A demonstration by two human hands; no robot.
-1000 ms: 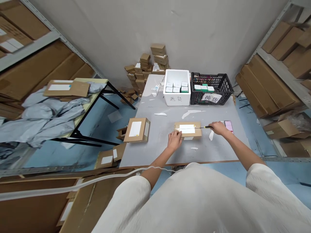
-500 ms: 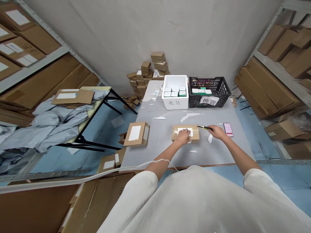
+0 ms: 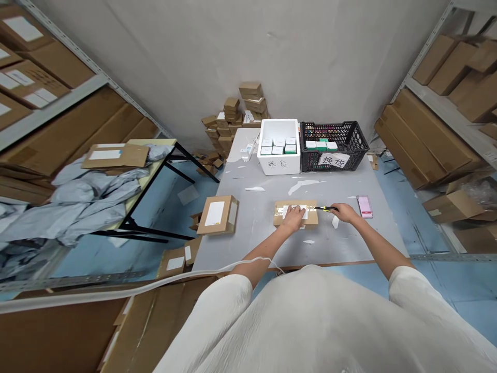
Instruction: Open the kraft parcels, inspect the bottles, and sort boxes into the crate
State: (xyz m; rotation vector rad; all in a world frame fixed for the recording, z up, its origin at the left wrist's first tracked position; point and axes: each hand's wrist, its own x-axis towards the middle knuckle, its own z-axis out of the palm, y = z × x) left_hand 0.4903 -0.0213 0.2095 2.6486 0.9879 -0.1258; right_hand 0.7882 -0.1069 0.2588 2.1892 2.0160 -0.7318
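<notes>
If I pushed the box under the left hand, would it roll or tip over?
The box probably wouldn't roll, because its sides look flat. It likely wouldn't tip easily, since it lies low and wide on the table. It might feel fairly stiff, as its edges look straight.

from afar i see grey bags at nine o'clock, piled cartons near twelve, a phone at three.

Likely a stockroom: shelves of cartons.
</notes>
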